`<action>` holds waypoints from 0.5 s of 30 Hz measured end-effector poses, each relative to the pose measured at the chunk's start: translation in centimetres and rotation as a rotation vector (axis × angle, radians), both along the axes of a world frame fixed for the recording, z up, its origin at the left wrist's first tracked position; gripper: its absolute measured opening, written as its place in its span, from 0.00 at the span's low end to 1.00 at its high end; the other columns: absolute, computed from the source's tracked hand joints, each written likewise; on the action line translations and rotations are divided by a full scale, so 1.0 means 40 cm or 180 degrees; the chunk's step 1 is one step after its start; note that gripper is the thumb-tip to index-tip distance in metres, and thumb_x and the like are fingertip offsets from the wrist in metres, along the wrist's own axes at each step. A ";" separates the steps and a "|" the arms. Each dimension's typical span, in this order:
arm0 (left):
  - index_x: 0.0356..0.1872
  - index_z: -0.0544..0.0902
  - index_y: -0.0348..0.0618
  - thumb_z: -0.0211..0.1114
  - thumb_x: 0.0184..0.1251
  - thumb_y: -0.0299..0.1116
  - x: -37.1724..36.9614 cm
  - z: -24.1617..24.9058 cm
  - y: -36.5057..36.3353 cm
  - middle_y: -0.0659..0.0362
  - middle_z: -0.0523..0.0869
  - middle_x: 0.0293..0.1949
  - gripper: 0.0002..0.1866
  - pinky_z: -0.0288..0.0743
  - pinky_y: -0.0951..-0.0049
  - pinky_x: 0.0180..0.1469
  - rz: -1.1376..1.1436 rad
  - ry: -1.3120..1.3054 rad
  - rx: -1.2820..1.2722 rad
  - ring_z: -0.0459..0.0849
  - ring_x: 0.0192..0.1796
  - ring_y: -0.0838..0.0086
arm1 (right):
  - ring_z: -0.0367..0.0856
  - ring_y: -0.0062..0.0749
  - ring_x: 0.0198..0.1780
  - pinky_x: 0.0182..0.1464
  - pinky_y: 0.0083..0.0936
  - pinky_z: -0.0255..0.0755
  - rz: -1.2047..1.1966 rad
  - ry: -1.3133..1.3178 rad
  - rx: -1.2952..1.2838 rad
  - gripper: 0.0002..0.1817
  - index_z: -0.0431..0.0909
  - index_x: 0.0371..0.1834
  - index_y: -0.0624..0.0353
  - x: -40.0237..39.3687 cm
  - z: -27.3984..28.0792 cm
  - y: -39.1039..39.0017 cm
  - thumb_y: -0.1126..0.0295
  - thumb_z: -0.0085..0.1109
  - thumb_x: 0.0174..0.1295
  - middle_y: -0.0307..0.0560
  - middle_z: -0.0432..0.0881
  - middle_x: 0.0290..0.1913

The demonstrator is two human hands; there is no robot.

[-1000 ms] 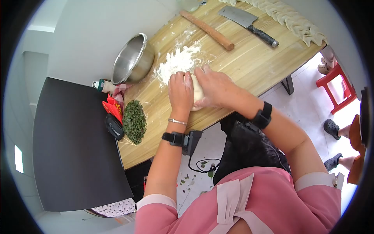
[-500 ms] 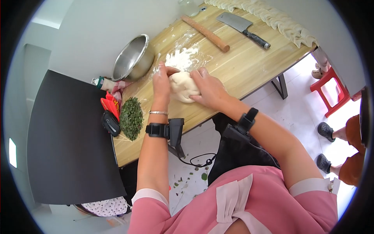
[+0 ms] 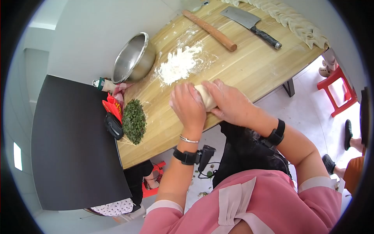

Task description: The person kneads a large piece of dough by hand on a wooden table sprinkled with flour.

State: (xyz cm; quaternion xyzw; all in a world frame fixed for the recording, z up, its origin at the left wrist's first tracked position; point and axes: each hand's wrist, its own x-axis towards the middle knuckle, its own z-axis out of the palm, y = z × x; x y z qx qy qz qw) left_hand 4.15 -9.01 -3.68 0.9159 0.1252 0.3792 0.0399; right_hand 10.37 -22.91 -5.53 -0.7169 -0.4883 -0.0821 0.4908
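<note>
- Wooden table fills the upper view, its near edge by the person.
- Steel bowl stands at the left, flour pile beside it.
- Dough lies near the front edge, pressed between 2 hands: left hand and right hand, both cupped around it.

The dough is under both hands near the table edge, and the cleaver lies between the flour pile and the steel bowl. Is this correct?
Not quite. In the head view both hands, left hand and right hand, do press the dough near the table edge, but the cleaver lies at the far side, beyond the rolling pin, not between flour pile and steel bowl.
</note>
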 end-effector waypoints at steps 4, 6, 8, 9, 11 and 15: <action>0.35 0.78 0.35 0.46 0.75 0.38 0.107 0.006 0.079 0.44 0.80 0.33 0.17 0.68 0.51 0.44 0.0014 0.0618 -0.0275 0.77 0.41 0.47 | 0.78 0.58 0.44 0.47 0.44 0.74 0.0146 0.0384 -0.0967 0.36 0.67 0.63 0.63 0.077 0.045 0.023 0.64 0.71 0.52 0.61 0.74 0.45; 0.34 0.79 0.35 0.46 0.76 0.39 0.151 0.004 0.111 0.43 0.81 0.33 0.19 0.69 0.50 0.43 0.0060 0.0738 -0.0387 0.78 0.39 0.46 | 0.77 0.60 0.47 0.52 0.44 0.72 0.0120 0.0566 -0.1307 0.40 0.64 0.67 0.63 0.105 0.057 0.043 0.59 0.71 0.53 0.64 0.74 0.47; 0.30 0.81 0.34 0.46 0.76 0.42 0.179 0.007 0.133 0.40 0.83 0.33 0.23 0.72 0.50 0.42 0.0152 0.0815 -0.0318 0.80 0.38 0.45 | 0.77 0.61 0.48 0.53 0.44 0.72 0.0024 0.0492 -0.1199 0.40 0.64 0.67 0.64 0.129 0.043 0.073 0.58 0.70 0.54 0.65 0.74 0.49; 0.30 0.81 0.34 0.46 0.76 0.42 0.188 0.020 0.133 0.40 0.83 0.33 0.23 0.72 0.50 0.42 0.0144 0.0803 -0.0327 0.80 0.38 0.45 | 0.77 0.62 0.50 0.54 0.43 0.72 -0.0084 0.0415 -0.1071 0.40 0.64 0.67 0.65 0.134 0.033 0.087 0.58 0.70 0.54 0.66 0.74 0.51; 0.30 0.84 0.34 0.47 0.75 0.49 0.199 0.056 0.118 0.39 0.85 0.38 0.27 0.74 0.52 0.46 0.0646 0.1411 -0.0741 0.82 0.42 0.45 | 0.77 0.63 0.51 0.55 0.43 0.72 -0.0122 0.0406 -0.0764 0.39 0.64 0.66 0.66 0.132 0.002 0.114 0.57 0.69 0.54 0.69 0.73 0.53; 0.33 0.86 0.33 0.46 0.74 0.55 0.189 0.054 0.119 0.37 0.85 0.40 0.32 0.74 0.52 0.48 0.0805 0.1476 -0.0881 0.83 0.45 0.45 | 0.77 0.65 0.52 0.54 0.43 0.74 -0.0194 0.0483 -0.1072 0.38 0.63 0.65 0.66 0.095 0.033 0.092 0.55 0.68 0.55 0.77 0.71 0.56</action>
